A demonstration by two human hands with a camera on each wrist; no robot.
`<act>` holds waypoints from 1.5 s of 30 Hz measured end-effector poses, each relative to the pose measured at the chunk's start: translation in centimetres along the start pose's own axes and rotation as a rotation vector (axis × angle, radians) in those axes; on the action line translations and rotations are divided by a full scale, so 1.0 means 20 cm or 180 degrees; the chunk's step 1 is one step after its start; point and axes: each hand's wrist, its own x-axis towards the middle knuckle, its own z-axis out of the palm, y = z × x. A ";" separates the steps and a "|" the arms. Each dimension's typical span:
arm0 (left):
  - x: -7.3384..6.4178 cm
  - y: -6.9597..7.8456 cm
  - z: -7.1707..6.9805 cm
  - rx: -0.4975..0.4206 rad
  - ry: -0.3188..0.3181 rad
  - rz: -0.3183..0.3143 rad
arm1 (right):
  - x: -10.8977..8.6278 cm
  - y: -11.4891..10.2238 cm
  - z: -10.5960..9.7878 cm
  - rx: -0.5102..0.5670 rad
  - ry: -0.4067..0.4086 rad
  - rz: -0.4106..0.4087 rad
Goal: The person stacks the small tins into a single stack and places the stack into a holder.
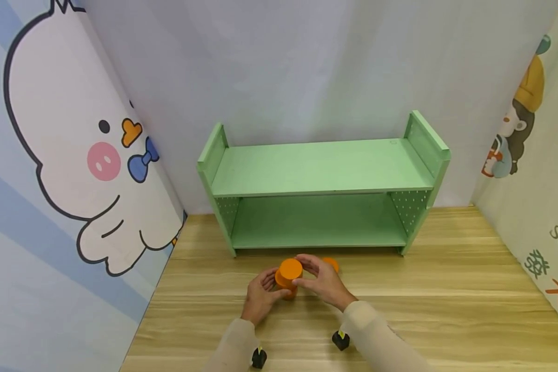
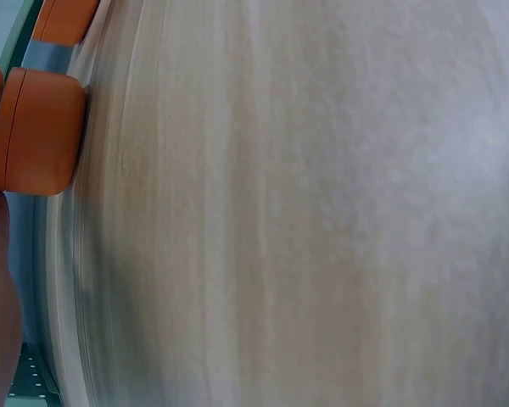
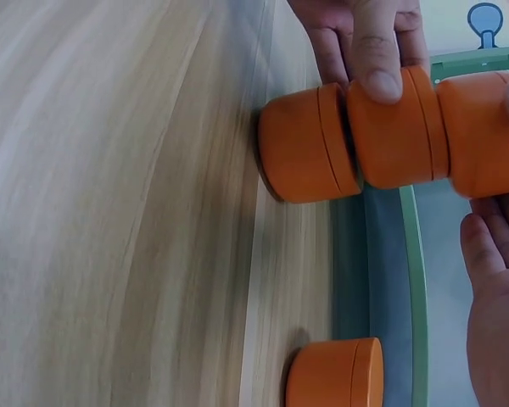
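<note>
Low in the middle of the head view, three orange containers make a column between the two hands, its long axis roughly upright off the wooden table (image 1: 446, 274). The relation that matters is between the top container (image 1: 291, 269) and the middle container (image 3: 390, 140): the upper one sits over the other but a little off its centre, toward the right of the head frame. The right hand (image 1: 326, 283) comes in from the lower right, thumb and fingers curled round the top container, so it is the nearer hand to that piece. The left hand (image 1: 259, 298), from the lower left, pinches the middle container between thumb and fingers, just above the bottom container (image 3: 295, 148), which stands on the table. The right wrist view shows a dark seam between these lower two; whether they touch all round, I cannot tell. A fourth container (image 1: 331, 264) stands apart, just beyond the right hand and partly hidden by it. Behind everything, in the centre of the head frame, stands the green shelf (image 1: 321, 166).
</note>
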 end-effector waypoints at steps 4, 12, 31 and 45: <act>0.00 0.00 0.00 -0.0008 0.0004 0.0017 | 0.01 -0.01 0.02 -0.0042 0.0034 0.0037; -0.01 0.00 0.00 -0.0111 0.0017 0.0019 | -0.01 -0.14 0.05 -0.0126 0.0086 0.0109; -0.02 0.07 0.01 -0.0144 0.0018 0.0041 | 0.02 0.01 0.08 -0.0112 0.0242 0.0095; -0.02 0.01 0.01 -0.0077 0.0035 0.0020 | 0.00 -0.09 0.11 -0.0137 0.0290 0.0159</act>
